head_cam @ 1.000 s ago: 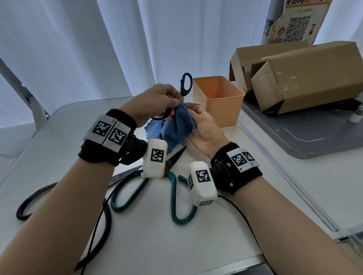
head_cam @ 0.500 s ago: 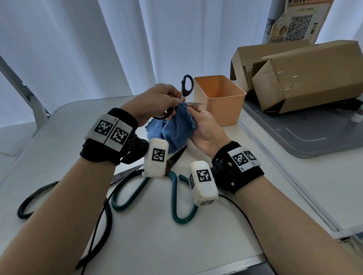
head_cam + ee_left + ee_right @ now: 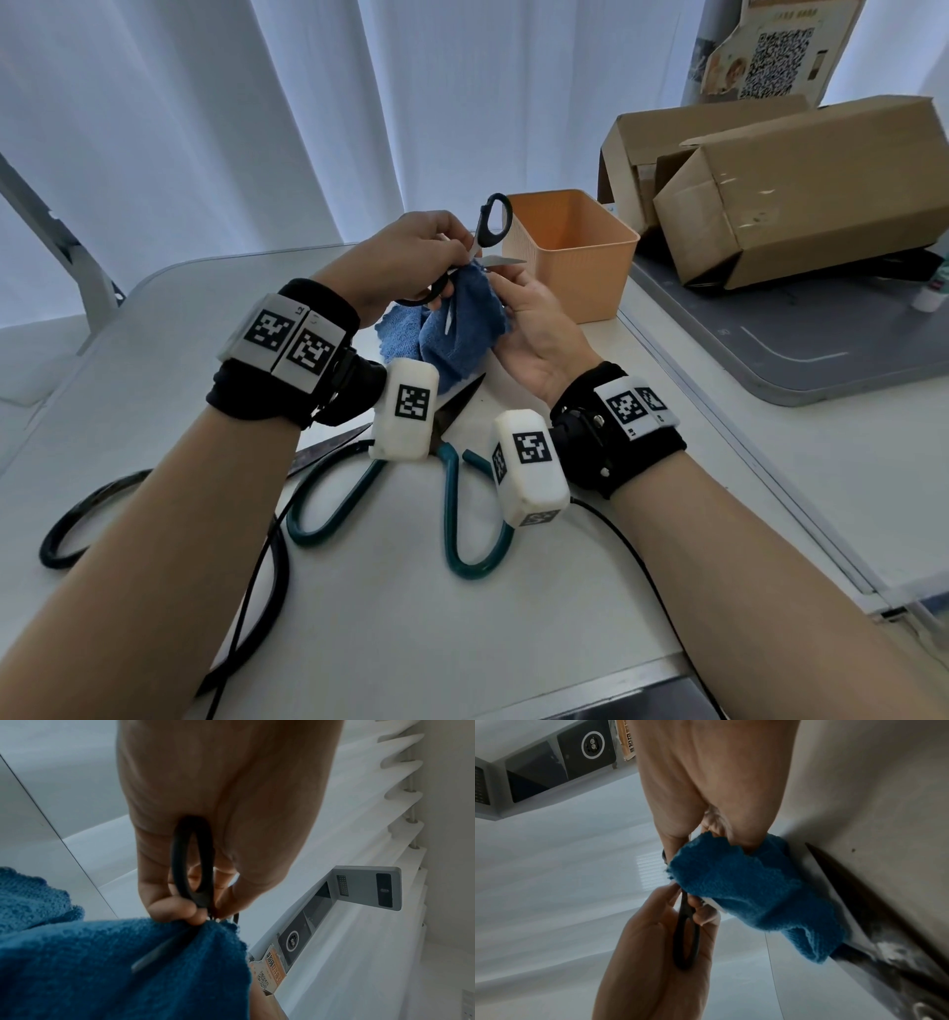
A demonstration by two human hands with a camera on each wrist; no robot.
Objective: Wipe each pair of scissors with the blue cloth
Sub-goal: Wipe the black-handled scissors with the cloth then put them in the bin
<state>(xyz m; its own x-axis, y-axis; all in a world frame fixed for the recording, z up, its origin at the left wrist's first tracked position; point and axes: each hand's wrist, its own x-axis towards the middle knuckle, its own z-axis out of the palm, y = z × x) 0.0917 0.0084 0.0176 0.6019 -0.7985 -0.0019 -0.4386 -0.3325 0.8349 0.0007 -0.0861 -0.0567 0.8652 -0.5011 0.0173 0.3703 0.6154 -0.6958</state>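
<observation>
We see the small black-handled scissors held up above the table, spread open, with the blue cloth draped against them. Compared with half a second ago, one blade now lies across the front of the cloth, its pale tip pointing down at us, where before only cloth showed there; the other blade tip pokes out to the right much as it did. Hands and the things around them sit about where they were.

Our left hand has its fingers curled round the scissors near the lower handle loop (the left wrist view shows thumb and fingertips pinching just below the loop). Our right hand grips the cloth, fingers closed into its upper edge, palm turned towards us.

On the table under the wrists lie the teal-handled scissors, blades pointing away from us, and further left a black-handled pair, partly hidden by the left forearm.

Just beyond the hands stands an orange bin; we see only its inner walls, nothing in it. To the right, cardboard boxes rest on a grey tray; the nearer box's open end is too dark to tell its contents.
</observation>
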